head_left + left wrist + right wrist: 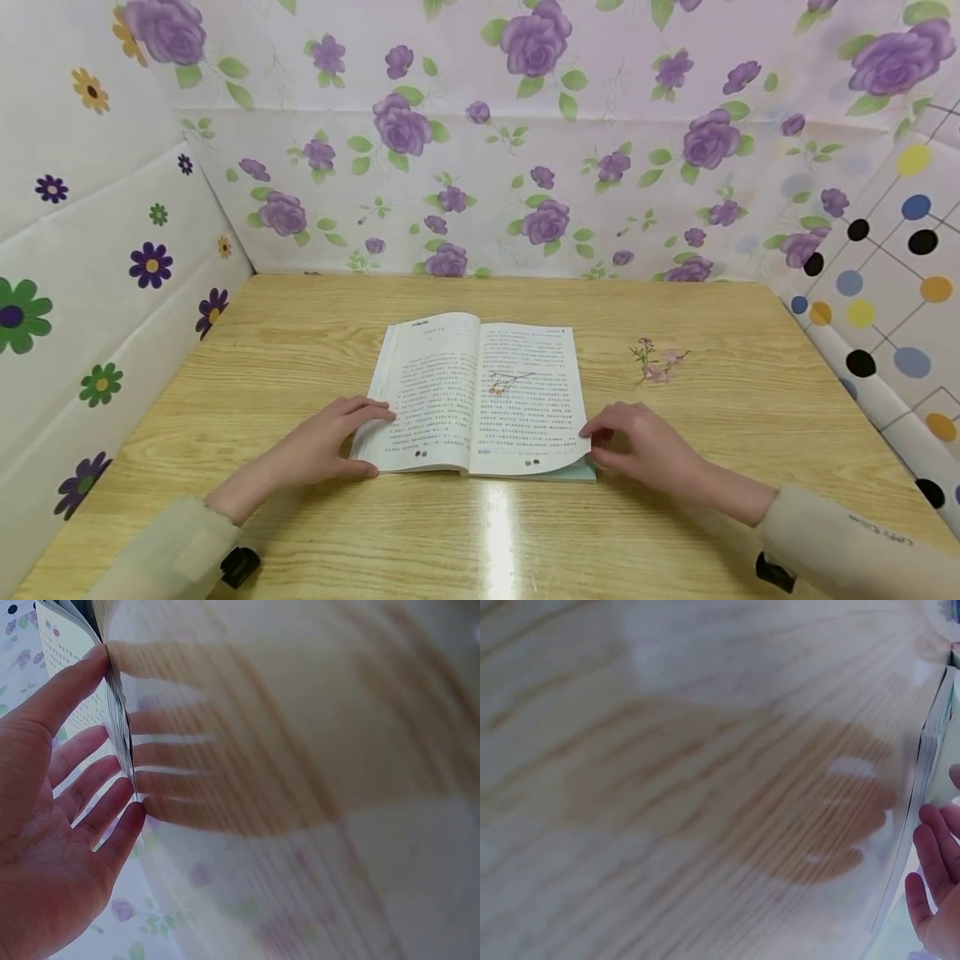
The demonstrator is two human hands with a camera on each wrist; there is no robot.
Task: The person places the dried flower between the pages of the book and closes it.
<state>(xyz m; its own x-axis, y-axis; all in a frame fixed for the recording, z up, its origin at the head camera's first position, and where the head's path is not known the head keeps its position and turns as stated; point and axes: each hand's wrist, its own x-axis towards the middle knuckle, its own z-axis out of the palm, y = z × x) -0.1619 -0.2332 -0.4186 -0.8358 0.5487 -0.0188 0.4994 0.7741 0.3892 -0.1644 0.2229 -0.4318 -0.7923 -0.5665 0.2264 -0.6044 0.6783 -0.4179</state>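
An open book (431,392) with printed text lies on the wooden table. My left hand (330,437) rests at its left edge, fingertips on the left page and thumb near the lower corner. In the left wrist view, that hand's fingers (86,772) lie fairly straight along the page edges. My right hand (645,446) pinches the right page (528,408) by its outer edge near the bottom. The page's lower corner curls up, baring a pale green sheet (573,472) beneath. In the right wrist view, part of the right hand (937,877) shows beside the book's edge.
A small sprig of pink flowers (660,367) lies on the table (750,400) right of the book. On the right page is a thin twig with orange dots (512,383); whether printed or real I cannot tell. Patterned sheets (480,167) stand behind and at both sides.
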